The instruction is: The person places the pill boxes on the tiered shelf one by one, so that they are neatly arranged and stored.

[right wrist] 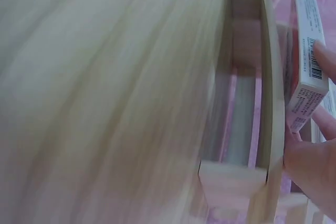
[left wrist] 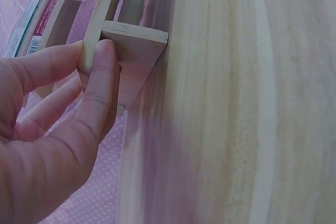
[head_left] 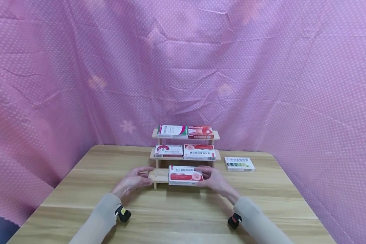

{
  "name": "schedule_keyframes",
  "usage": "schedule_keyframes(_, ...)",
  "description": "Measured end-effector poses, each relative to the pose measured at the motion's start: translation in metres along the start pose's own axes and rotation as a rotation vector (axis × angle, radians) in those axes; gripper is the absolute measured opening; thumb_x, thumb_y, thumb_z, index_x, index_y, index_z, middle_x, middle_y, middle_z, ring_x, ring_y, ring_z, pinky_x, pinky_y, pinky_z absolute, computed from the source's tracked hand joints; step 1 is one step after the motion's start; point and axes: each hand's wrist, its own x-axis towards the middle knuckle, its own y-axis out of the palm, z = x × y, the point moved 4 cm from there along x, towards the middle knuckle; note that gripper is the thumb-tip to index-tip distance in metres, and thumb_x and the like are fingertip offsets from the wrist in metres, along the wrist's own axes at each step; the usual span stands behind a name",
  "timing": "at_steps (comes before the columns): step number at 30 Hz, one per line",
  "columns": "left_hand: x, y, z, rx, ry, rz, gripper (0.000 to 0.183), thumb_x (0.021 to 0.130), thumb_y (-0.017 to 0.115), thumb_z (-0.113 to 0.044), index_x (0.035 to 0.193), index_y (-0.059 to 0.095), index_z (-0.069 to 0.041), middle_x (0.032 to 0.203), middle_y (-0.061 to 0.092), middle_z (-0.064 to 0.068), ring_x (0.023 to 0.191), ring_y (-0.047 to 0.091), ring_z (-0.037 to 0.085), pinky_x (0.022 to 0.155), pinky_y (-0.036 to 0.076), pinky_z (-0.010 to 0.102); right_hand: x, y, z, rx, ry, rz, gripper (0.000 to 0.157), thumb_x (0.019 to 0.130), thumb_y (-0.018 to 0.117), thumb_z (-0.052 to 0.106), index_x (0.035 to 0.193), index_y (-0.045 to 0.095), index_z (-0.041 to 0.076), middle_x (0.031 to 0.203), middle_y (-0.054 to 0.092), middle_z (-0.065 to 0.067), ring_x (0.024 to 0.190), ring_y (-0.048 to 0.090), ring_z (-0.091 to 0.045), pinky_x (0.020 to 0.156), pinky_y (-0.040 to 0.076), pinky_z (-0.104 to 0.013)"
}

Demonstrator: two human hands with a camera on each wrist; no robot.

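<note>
A three-tier wooden stand (head_left: 159,177) is at the table's centre. My left hand (head_left: 134,181) pinches the left end of its lowest tier; in the left wrist view, thumb and fingers of the left hand (left wrist: 60,124) are around the corner of the stand (left wrist: 137,34). With my right hand (head_left: 213,180) I grip the right end of a white and red medicine box (head_left: 184,176), which overlaps the lowest tier. In the right wrist view, fingers of the right hand (right wrist: 315,163) lie against the end of the medicine box (right wrist: 310,35), near its barcode.
On the middle tier lie a white box with red rings (head_left: 169,151) and a red-white box (head_left: 199,152). The top tier bears a white-green box (head_left: 172,131) and a red box (head_left: 200,132). Another white box (head_left: 239,164) lies on the table (head_left: 183,217), right of the stand. Behind hangs a pink curtain (head_left: 183,67).
</note>
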Motion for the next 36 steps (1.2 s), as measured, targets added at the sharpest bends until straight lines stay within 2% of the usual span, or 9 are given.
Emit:
schedule_keyframes(4, -0.001, 0.0, -0.001, -0.004, 0.016, 0.021, 0.068, 0.084, 0.061, 0.012, 0.147, 0.037, 0.001, 0.132, 0.049, 0.033, 0.1, 0.067, 0.026, 0.097, 0.056, 0.041, 0.007, 0.011, 0.004, 0.01, -0.023, 0.0, 0.065, 0.071, 0.087, 0.016, 0.131, 0.063, 0.013, 0.146, 0.048, -0.014, 0.131, 0.051, -0.034, 0.111, 0.044, -0.044)
schedule_keyframes(12, -0.001, -0.002, 0.0, -0.008, 0.0, -0.006, 0.068, 0.083, 0.062, 0.012, 0.146, 0.039, -0.002, 0.131, 0.049, 0.032, 0.099, 0.066, 0.028, 0.095, 0.057, 0.04, 0.019, 0.029, 0.01, -0.059, -0.04, -0.006, 0.062, 0.073, 0.087, 0.02, 0.13, 0.064, 0.018, 0.143, 0.05, -0.012, 0.132, 0.05, -0.032, 0.112, 0.043, -0.047)
schedule_keyframes(19, -0.001, -0.003, 0.001, 0.0, -0.011, 0.011, 0.072, 0.084, 0.064, 0.009, 0.148, 0.036, -0.003, 0.138, 0.041, 0.035, 0.101, 0.066, 0.028, 0.096, 0.056, 0.039, 0.027, 0.04, 0.015, -0.046, -0.026, 0.011, 0.064, 0.07, 0.088, 0.022, 0.129, 0.064, 0.022, 0.144, 0.049, -0.012, 0.133, 0.049, -0.032, 0.113, 0.041, -0.047)
schedule_keyframes(23, 0.0, -0.004, 0.002, -0.018, -0.005, 0.014, 0.073, 0.084, 0.065, 0.009, 0.149, 0.034, -0.003, 0.135, 0.046, 0.033, 0.102, 0.066, 0.027, 0.096, 0.056, 0.039, 0.03, 0.047, 0.019, -0.045, -0.043, 0.015, 0.064, 0.07, 0.088, 0.022, 0.129, 0.065, 0.02, 0.142, 0.05, -0.013, 0.129, 0.052, -0.031, 0.111, 0.044, -0.046)
schedule_keyframes(28, 0.0, -0.003, 0.001, -0.035, 0.018, 0.058, 0.076, 0.086, 0.063, 0.008, 0.152, 0.027, -0.001, 0.134, 0.05, 0.033, 0.106, 0.066, 0.027, 0.099, 0.055, 0.04, 0.035, 0.054, 0.024, -0.116, -0.052, -0.014, 0.063, 0.069, 0.089, 0.026, 0.127, 0.066, 0.023, 0.139, 0.051, -0.013, 0.125, 0.054, -0.028, 0.106, 0.047, -0.045)
schedule_keyframes(36, -0.002, -0.004, 0.002, -0.081, 0.022, 0.096, 0.075, 0.086, 0.055, 0.013, 0.152, 0.022, 0.002, 0.137, 0.048, 0.034, 0.11, 0.065, 0.027, 0.102, 0.053, 0.039, 0.036, 0.057, 0.023, -0.175, -0.003, -0.032, 0.06, 0.07, 0.089, 0.029, 0.126, 0.067, 0.027, 0.135, 0.051, -0.011, 0.122, 0.051, -0.028, 0.102, 0.045, -0.047)
